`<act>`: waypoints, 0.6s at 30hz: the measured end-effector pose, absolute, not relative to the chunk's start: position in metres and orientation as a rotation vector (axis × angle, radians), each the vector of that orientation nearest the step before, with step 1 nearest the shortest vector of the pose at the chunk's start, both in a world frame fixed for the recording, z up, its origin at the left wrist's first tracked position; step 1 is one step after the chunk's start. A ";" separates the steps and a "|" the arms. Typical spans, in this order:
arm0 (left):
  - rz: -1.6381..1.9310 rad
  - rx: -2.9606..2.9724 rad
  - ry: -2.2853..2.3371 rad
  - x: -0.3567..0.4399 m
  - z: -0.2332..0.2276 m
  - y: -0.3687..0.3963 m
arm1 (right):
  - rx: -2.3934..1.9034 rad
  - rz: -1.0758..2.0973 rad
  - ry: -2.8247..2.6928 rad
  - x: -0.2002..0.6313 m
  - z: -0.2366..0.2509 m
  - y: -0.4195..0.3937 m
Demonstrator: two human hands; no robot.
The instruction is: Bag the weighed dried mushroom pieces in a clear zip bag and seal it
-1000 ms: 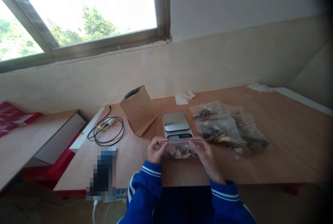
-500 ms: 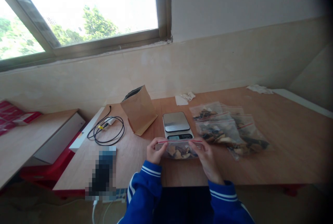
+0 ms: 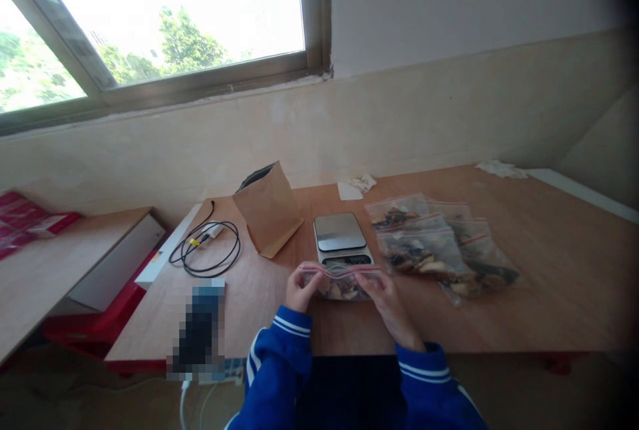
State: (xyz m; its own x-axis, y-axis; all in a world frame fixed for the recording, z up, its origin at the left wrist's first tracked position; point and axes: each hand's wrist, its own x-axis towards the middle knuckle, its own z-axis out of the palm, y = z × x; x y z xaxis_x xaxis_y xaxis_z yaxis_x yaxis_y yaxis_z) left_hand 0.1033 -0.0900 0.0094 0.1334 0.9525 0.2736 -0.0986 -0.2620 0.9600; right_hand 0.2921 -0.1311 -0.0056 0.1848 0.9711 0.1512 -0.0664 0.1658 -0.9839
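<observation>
I sit in a plain room used as a small packing spot: a wooden table (image 3: 524,297) under a window (image 3: 164,24), with a digital kitchen scale (image 3: 341,235), a brown paper bag (image 3: 267,209) and filled zip bags (image 3: 439,247).

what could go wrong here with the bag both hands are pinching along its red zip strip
The zip bag is held up off the table by only the left hand and right hand at its top strip; if the seal is incomplete, the dried pieces may spill. It also hangs right in front of the scale, so a slip could knock it. The filled bags lie close on the right and a sleeve might drag them.
</observation>
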 end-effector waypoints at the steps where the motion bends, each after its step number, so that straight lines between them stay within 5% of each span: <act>1: 1.327 1.407 0.903 0.103 0.011 -0.090 | -1.112 0.989 -1.096 0.292 -0.004 -0.131; 18: 1.350 1.519 1.094 0.103 0.011 -0.093 | -1.147 0.873 -1.014 0.287 -0.004 -0.131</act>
State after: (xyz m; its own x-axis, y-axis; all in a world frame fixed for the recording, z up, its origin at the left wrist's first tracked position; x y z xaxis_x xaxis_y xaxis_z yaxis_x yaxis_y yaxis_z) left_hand 0.1028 -0.0931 0.0110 0.0522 0.9547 0.2930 0.0890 -0.2967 0.9508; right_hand 0.2874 -0.1309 -0.0041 0.3138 0.9321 0.1810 -0.0405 0.2036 -0.9782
